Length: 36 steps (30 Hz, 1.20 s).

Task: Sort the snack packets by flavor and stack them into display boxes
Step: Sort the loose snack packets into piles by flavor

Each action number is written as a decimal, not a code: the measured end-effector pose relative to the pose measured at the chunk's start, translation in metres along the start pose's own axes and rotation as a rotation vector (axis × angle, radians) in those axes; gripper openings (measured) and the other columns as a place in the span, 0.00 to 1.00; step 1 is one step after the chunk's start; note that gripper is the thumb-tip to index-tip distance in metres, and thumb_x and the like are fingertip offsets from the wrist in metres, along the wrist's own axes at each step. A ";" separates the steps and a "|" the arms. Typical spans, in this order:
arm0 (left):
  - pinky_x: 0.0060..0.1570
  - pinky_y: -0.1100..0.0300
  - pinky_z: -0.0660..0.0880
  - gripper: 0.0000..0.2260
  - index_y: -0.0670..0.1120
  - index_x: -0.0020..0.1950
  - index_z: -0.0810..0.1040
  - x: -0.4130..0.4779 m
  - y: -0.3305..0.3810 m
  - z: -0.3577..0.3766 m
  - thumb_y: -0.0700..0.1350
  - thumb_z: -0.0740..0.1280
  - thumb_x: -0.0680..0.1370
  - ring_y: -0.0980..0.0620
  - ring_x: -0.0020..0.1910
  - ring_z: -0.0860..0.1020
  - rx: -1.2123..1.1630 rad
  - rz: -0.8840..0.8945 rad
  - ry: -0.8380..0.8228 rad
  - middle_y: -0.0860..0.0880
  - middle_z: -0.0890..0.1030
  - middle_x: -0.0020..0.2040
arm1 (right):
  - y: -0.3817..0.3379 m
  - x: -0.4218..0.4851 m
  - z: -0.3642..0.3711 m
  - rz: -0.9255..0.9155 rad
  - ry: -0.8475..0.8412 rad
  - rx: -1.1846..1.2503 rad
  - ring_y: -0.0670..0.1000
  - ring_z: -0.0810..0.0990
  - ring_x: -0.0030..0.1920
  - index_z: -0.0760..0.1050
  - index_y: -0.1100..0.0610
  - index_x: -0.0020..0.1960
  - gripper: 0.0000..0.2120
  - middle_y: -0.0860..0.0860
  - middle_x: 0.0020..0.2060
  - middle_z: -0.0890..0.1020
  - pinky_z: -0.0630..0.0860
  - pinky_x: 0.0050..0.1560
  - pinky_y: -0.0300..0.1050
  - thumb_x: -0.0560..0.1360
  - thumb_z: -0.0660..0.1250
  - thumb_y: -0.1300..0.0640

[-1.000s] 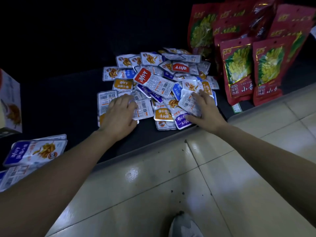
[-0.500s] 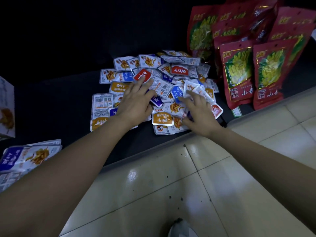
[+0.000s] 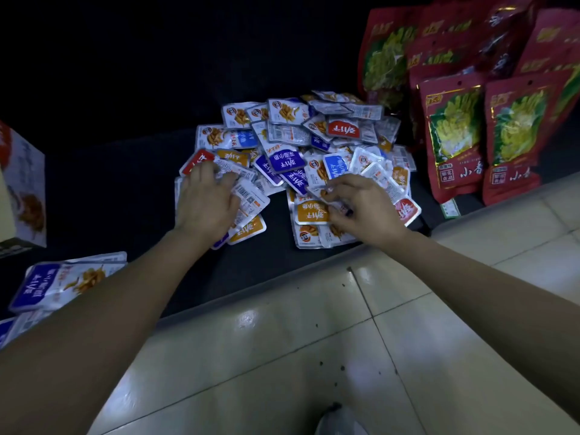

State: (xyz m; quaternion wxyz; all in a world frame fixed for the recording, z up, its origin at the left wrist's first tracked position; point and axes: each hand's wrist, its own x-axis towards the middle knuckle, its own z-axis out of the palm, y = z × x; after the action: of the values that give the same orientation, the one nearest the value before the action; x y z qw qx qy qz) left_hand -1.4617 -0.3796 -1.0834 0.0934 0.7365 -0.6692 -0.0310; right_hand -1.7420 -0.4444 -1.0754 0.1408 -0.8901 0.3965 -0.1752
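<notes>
Upright along the right edge of the dark surface (image 3: pixel 125 189): red bags (image 3: pixel 452 136). Heaped near its front edge: snack packets (image 3: pixel 292 133), silver with orange, purple, blue, red labels. At left edge: display box (image 3: pixel 22 183). Flat on the heap: left hand (image 3: pixel 207 202), fingers relaxed. Pinching one silver packet (image 3: pixel 315 191): right hand (image 3: pixel 364 208).

— A shop, you reckon?
— A shop or its stockroom, I'd say. There's a heap of barcoded snack packets (image 3: pixel 298 146), identical red bags (image 3: pixel 452 133) stood in rows, a printed display box (image 3: pixel 25 183), and a glossy tiled floor (image 3: pixel 314 356).
</notes>
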 end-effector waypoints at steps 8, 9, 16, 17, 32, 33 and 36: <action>0.34 0.61 0.75 0.19 0.42 0.47 0.81 0.006 0.052 -0.031 0.56 0.60 0.81 0.51 0.33 0.80 -1.018 -0.412 -0.323 0.46 0.84 0.38 | -0.050 0.019 0.018 -0.029 0.123 0.270 0.51 0.79 0.45 0.84 0.57 0.54 0.14 0.52 0.45 0.82 0.75 0.45 0.45 0.75 0.66 0.52; 0.33 0.61 0.75 0.17 0.40 0.49 0.80 0.006 0.055 -0.031 0.54 0.63 0.80 0.52 0.31 0.80 -1.108 -0.457 -0.393 0.45 0.84 0.38 | -0.056 0.021 0.021 -0.027 0.090 0.302 0.50 0.79 0.45 0.83 0.57 0.54 0.14 0.52 0.45 0.83 0.76 0.45 0.45 0.75 0.66 0.51; 0.38 0.52 0.79 0.01 0.43 0.45 0.80 0.000 0.000 -0.016 0.40 0.70 0.75 0.44 0.34 0.79 -1.054 -0.664 -0.055 0.44 0.81 0.38 | -0.062 0.054 0.026 0.057 0.030 0.089 0.57 0.69 0.68 0.69 0.57 0.71 0.25 0.56 0.70 0.71 0.65 0.67 0.54 0.76 0.67 0.52; 0.37 0.53 0.79 0.05 0.42 0.50 0.80 -0.002 -0.008 -0.016 0.41 0.70 0.75 0.45 0.34 0.80 -1.030 -0.686 -0.029 0.44 0.81 0.40 | -0.061 0.061 0.028 0.112 -0.067 0.008 0.58 0.63 0.73 0.62 0.56 0.76 0.31 0.56 0.74 0.64 0.61 0.69 0.58 0.76 0.68 0.50; 0.35 0.53 0.81 0.13 0.45 0.58 0.70 -0.020 -0.042 -0.022 0.35 0.67 0.77 0.45 0.33 0.81 -1.120 -0.739 -0.076 0.44 0.80 0.44 | -0.054 0.077 0.042 -0.074 0.065 -0.269 0.63 0.81 0.40 0.81 0.64 0.47 0.06 0.59 0.45 0.82 0.76 0.34 0.50 0.71 0.68 0.64; 0.35 0.53 0.81 0.13 0.46 0.58 0.70 -0.021 -0.041 -0.024 0.35 0.66 0.77 0.45 0.34 0.81 -1.121 -0.733 -0.074 0.44 0.80 0.44 | -0.057 0.075 0.042 -0.072 0.081 -0.232 0.62 0.81 0.37 0.81 0.64 0.44 0.04 0.58 0.41 0.81 0.75 0.32 0.48 0.71 0.67 0.65; 0.33 0.55 0.80 0.12 0.46 0.58 0.70 -0.021 -0.038 -0.026 0.34 0.64 0.78 0.47 0.33 0.80 -1.132 -0.709 -0.096 0.44 0.79 0.46 | -0.074 0.073 0.044 -0.082 0.123 -0.046 0.59 0.82 0.39 0.80 0.64 0.44 0.07 0.57 0.43 0.82 0.78 0.36 0.49 0.73 0.64 0.63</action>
State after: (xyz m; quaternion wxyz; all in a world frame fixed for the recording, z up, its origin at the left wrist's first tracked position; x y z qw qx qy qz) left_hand -1.4224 -0.3527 -1.0661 0.4199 0.7470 -0.2704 -0.4389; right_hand -1.6293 -0.4463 -1.0711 0.0884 -0.8960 0.3717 -0.2262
